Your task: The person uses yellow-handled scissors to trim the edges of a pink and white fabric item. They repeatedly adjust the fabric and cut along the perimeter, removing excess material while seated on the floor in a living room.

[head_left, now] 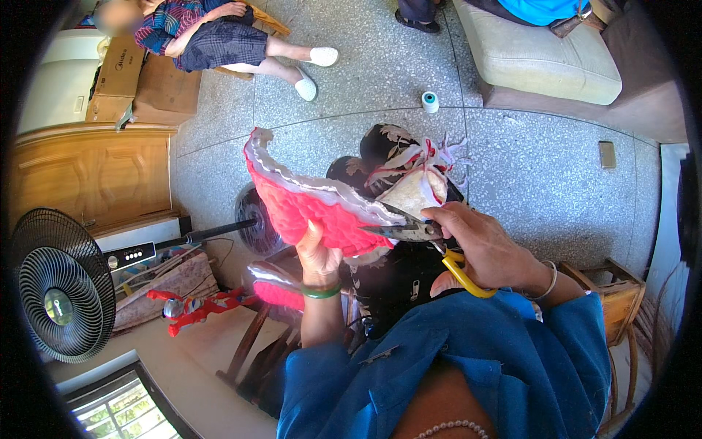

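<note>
Pinching the pink fabric piece in a snugly closed left hand; clasping yellow-handled scissors in a curled right hand. Slanting lengthwise from up-left of the left grip to its right, with white edging beyond that grip and the right end overlapped by the blades.

The pink, puffy fabric piece, white-bordered along its upper edge, slanted down rightward; yellow-handled scissors met its right end, blades parted.

Home living area, cushioned sofa, standing fan, wooden cabinet, speckled floor
</note>
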A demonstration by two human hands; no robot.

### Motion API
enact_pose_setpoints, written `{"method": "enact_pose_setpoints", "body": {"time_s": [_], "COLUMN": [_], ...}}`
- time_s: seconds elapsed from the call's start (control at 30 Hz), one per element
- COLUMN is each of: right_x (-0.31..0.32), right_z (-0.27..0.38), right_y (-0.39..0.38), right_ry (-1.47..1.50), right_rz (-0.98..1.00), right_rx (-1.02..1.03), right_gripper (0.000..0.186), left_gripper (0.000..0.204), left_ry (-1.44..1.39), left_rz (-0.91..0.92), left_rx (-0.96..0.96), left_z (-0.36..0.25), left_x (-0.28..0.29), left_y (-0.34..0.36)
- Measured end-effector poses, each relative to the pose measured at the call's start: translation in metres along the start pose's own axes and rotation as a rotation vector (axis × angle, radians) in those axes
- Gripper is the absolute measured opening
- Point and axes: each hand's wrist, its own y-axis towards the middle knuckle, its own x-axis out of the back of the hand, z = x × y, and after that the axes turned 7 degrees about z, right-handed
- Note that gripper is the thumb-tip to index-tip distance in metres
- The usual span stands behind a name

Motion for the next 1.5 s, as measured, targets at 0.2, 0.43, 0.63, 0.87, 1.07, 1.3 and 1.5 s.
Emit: {"method": "enact_pose_setpoints", "body": {"time_s": [0.2,0.43,0.63,0.87,1.07,1.3,1.5], "right_x": [-0.004,0.002,0.000,0.002,0.003,0.007,0.002], "right_z": [-0.002,0.002,-0.002,-0.004,-0.001,0.007,0.006], "right_y": [-0.001,-0.005,-0.010,-0.016,-0.009,0.004,0.004], "right_ry": [-0.096,-0.128,-0.179,-0.143,-0.097,-0.030,-0.080], "right_rz": [-0.093,0.012,-0.071,0.008,0.000,0.053,0.025], "right_rx": [0.059,-0.067,-0.041,-0.074,-0.008,-0.030,-0.052], "right_gripper": [0.083,0.070,0.061,0.068,0.084,0.083,0.078], "left_gripper": [0.055,0.057,0.058,0.060,0.064,0.064,0.065], "left_ry": [-0.018,0.022,0.069,0.073,0.119,0.159,0.191], "left_rz": [0.078,0.058,0.051,0.054,0.020,0.009,-0.019], "left_rx": [-0.009,-0.012,-0.016,0.002,0.031,0.031,-0.019], "left_z": [-0.003,-0.004,-0.004,-0.003,0.001,0.009,0.013], "left_x": [-0.006,-0.002,-0.008,-0.008,-0.017,-0.022,-0.034], "left_y": [-0.001,0.000,-0.003,-0.003,-0.007,-0.014,-0.014]}}
